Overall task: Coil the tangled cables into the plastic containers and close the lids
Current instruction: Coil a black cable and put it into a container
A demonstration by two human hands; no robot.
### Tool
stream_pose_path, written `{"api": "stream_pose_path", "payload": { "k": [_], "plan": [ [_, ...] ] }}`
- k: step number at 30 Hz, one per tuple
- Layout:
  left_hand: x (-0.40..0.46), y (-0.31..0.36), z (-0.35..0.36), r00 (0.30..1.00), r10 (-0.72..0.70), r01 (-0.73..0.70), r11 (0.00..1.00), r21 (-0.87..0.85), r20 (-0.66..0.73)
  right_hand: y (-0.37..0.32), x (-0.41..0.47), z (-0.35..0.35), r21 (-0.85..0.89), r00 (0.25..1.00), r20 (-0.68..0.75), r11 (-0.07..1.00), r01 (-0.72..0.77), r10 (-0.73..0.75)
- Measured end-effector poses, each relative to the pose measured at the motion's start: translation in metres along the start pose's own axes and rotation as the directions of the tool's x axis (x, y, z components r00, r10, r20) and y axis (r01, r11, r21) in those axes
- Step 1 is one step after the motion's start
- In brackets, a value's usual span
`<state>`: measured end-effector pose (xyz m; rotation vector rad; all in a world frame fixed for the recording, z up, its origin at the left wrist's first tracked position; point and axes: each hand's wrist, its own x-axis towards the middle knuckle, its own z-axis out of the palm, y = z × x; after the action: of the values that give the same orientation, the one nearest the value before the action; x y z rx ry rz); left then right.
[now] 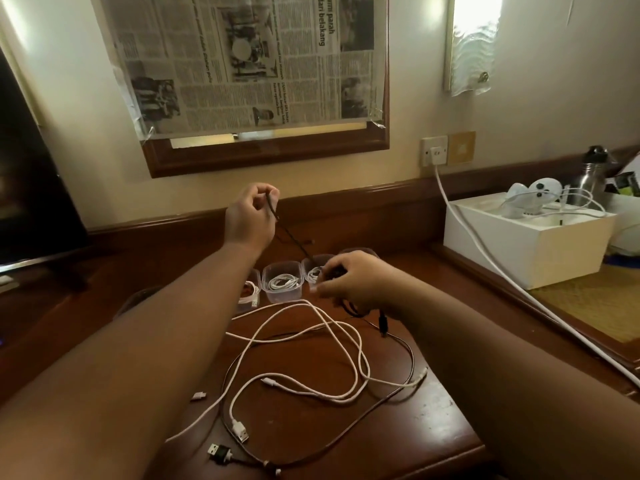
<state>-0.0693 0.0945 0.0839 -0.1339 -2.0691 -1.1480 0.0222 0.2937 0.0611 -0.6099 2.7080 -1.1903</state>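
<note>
My left hand (250,216) is raised above the desk and pinches one end of a thin black cable (294,239). That cable runs down to my right hand (356,282), which grips it over the containers; its plug (382,323) dangles below. Several small clear plastic containers (282,282) stand in a row, open, with coiled white cables inside. In front of them white cables (311,358) and a dark cable (346,441) lie tangled on the wooden desk (433,427).
A dark screen (27,188) stands at the left. At the right a white box (526,244) holds a small white device, with a metal bottle (590,174) behind. A thick white cord (485,258) runs from the wall socket (434,152) across the desk's right side.
</note>
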Motion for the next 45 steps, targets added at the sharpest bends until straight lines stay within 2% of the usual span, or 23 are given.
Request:
{"api": "stream_pose_path", "payload": {
  "k": [2,3,5,7,9,11,14,17,20,22,23,25,27,29,31,33,35,37,38,39,41,43,45],
  "plan": [
    [0.002,0.002,-0.004,0.999,-0.019,0.02,1.0,0.014,-0.028,-0.005,-0.003,0.001,0.062,0.98,-0.164,0.99,0.128,-0.116],
    [0.003,-0.001,-0.007,0.998,-0.039,0.04,0.999,0.018,-0.041,-0.007,-0.005,0.001,0.101,0.944,-0.281,0.973,0.209,-0.174],
    [0.005,-0.014,-0.015,0.995,-0.088,0.09,0.995,0.046,-0.05,-0.01,-0.011,-0.003,0.164,0.815,-0.508,0.897,0.41,-0.28],
    [0.004,-0.029,-0.023,0.986,-0.158,0.161,0.983,0.09,-0.048,-0.014,-0.019,-0.008,0.168,0.672,-0.662,0.807,0.566,-0.334],
    [-0.002,-0.039,-0.031,0.979,-0.204,0.202,0.96,0.194,-0.012,-0.02,-0.026,-0.014,0.213,0.595,-0.745,0.737,0.641,-0.301],
    [-0.01,-0.045,-0.04,0.976,-0.218,0.199,0.913,0.356,0.013,-0.027,-0.033,-0.019,0.359,0.611,-0.769,0.663,0.657,-0.189],
    [-0.018,-0.054,-0.056,0.96,-0.279,0.229,0.835,0.501,0.026,-0.031,-0.04,-0.022,0.575,0.71,-0.704,0.578,0.579,-0.01],
    [-0.025,-0.053,-0.072,0.934,-0.358,0.311,0.808,0.5,-0.002,-0.035,-0.048,-0.016,0.616,0.779,-0.627,0.603,0.507,-0.015],
    [-0.028,-0.035,-0.08,0.896,-0.442,0.431,0.85,0.302,-0.034,-0.039,-0.054,-0.006,0.564,0.907,-0.422,0.784,0.26,0.003],
    [-0.034,-0.014,-0.08,0.846,-0.533,0.532,0.846,0.044,0.005,-0.038,-0.057,0.0,0.372,0.987,-0.158,0.926,0.056,0.004],
    [-0.038,-0.004,-0.08,0.811,-0.582,0.585,0.804,-0.11,0.058,-0.037,-0.059,0.003,0.239,1.0,-0.023,0.971,0.011,-0.006],
    [-0.049,0.02,-0.084,0.733,-0.636,0.677,0.647,-0.351,0.242,-0.035,-0.068,0.007,-0.02,0.971,0.237,0.999,0.033,-0.027],
    [-0.059,0.04,-0.089,0.692,-0.596,0.721,0.541,-0.432,0.409,-0.036,-0.079,0.012,-0.193,0.875,0.484,0.977,0.086,0.019],
    [-0.068,0.058,-0.095,0.672,-0.528,0.74,0.49,-0.46,0.52,-0.037,-0.086,0.018,-0.264,0.769,0.631,0.961,0.083,0.107],
    [-0.08,0.075,-0.101,0.646,-0.474,0.763,0.423,-0.489,0.598,-0.035,-0.09,0.023,-0.334,0.776,0.616,0.937,0.098,0.138],
    [-0.09,0.085,-0.108,0.612,-0.44,0.79,0.321,-0.522,0.657,-0.034,-0.093,0.024,-0.36,0.864,0.498,0.924,0.127,0.075],
    [-0.1,0.091,-0.112,0.587,-0.42,0.805,0.216,-0.552,0.692,-0.037,-0.098,0.025,-0.196,0.955,0.291,0.974,0.113,-0.053],
    [-0.11,0.095,-0.114,0.58,-0.41,0.802,0.14,-0.58,0.703,-0.044,-0.106,0.028,0.079,0.983,0.097,0.986,0.147,-0.155],
    [-0.114,0.097,-0.115,0.584,-0.411,0.795,0.113,-0.597,0.7,-0.048,-0.11,0.03,0.157,0.979,0.071,0.972,0.177,-0.19],
    [-0.117,0.099,-0.114,0.589,-0.411,0.785,0.084,-0.614,0.696,-0.052,-0.112,0.033,0.158,0.973,0.095,0.968,0.193,-0.21],
    [-0.123,0.103,-0.113,0.597,-0.414,0.759,0.011,-0.652,0.687,-0.058,-0.114,0.047,-0.017,0.96,0.2,0.979,0.202,-0.195],
    [-0.126,0.107,-0.112,0.607,-0.428,0.729,-0.035,-0.683,0.67,-0.06,-0.113,0.063,-0.144,0.957,0.22,0.964,0.225,-0.191],
    [-0.127,0.108,-0.113,0.625,-0.449,0.704,-0.03,-0.71,0.639,-0.064,-0.114,0.074,0.008,0.956,0.2,0.976,0.218,-0.216]
  ]
}}
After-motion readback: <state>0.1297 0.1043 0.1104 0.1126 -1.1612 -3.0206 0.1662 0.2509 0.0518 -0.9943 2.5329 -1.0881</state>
